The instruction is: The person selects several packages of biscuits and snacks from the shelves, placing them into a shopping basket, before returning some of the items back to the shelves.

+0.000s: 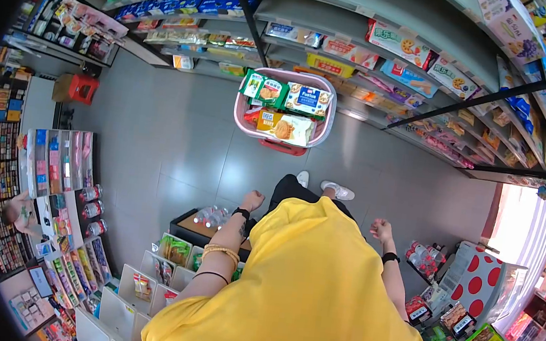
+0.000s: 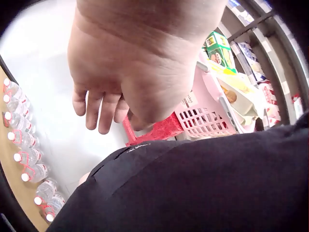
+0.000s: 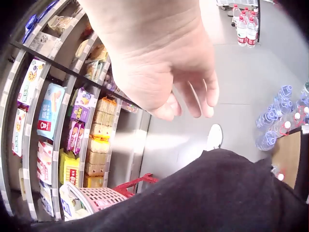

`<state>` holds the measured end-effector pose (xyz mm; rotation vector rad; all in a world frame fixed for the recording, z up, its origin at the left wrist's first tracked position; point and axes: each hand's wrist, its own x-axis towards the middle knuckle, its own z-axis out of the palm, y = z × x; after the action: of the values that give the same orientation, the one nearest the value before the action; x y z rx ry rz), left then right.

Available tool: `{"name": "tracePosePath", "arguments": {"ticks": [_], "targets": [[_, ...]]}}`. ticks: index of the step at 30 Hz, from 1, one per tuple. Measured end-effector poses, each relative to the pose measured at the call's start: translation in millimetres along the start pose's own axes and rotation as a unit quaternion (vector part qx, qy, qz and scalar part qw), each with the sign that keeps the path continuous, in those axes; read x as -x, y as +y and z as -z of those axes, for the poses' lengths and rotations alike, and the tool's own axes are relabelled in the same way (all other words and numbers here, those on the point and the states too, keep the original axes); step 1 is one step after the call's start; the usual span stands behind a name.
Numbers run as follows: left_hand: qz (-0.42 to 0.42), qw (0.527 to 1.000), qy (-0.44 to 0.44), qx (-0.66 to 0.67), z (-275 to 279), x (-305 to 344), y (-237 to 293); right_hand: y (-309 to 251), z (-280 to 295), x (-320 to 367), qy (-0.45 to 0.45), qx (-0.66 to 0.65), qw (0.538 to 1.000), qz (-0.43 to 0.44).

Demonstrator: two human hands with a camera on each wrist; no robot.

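Observation:
My left hand [image 1: 253, 201] hangs beside the body with loosely bent fingers and nothing in it. On the other side my right hand [image 1: 381, 230] hangs the same way, also holding nothing. Ahead, a pink basket [image 1: 241, 122] stands on a red plastic stool [image 1: 282, 148] by the shelves. Inside it lie a green biscuit pack [image 1: 270, 91], a blue and white Fustus biscuit pack [image 1: 308, 99] and a yellow and white biscuit pack [image 1: 284, 127]. In the left wrist view the left hand [image 2: 130, 63] overlaps the stool and the basket's slotted side [image 2: 207, 108].
Snack shelves [image 1: 341, 28] curve along the front. Bottled water [image 1: 213, 217] stands on a low table at left, with more bottles [image 1: 425, 256] at right. White bins [image 1: 118, 311] sit behind on the left. Another person [image 1: 19, 214] is at far left. Grey tiles [image 1: 196, 142] cover the floor.

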<state>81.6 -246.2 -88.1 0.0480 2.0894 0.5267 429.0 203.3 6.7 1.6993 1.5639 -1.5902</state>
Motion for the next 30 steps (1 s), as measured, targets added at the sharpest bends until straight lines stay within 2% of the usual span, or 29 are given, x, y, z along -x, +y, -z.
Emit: {"name": "tracePosePath", "arguments": {"ticks": [7,11,14,16,17,18,21,25,28,30], "targets": [[-0.018,0.999,0.026,0.024,12,-5,12,-22,-7,-2,0.000,-0.014,0.999,0.036],[-0.034,0.999,0.023,0.004,23,-11,24,-10,-13,7,0.013,-0.010,1.000,0.023],[-0.091,0.993,0.067,0.025,39,-21,40,19,-16,9,0.010,-0.039,0.999,-0.014],[-0.170,0.948,0.269,0.016,56,-15,73,30,-19,19,0.018,-0.056,0.998,-0.034],[-0.168,0.931,0.324,0.020,76,0,104,37,-20,24,0.022,-0.065,0.997,-0.045],[-0.168,0.911,0.376,0.024,95,12,134,47,-22,26,0.023,-0.075,0.996,-0.051],[-0.262,0.857,0.443,0.006,127,1,177,74,-22,27,0.034,-0.108,0.992,-0.063],[-0.319,0.840,0.438,-0.043,147,-39,216,88,-28,43,0.065,-0.151,0.985,-0.059],[-0.239,0.919,0.314,-0.016,149,-54,224,94,-30,49,0.078,-0.171,0.981,-0.043],[-0.219,0.951,0.210,0.056,149,-81,214,97,-33,55,0.084,-0.189,0.978,-0.036]]}}
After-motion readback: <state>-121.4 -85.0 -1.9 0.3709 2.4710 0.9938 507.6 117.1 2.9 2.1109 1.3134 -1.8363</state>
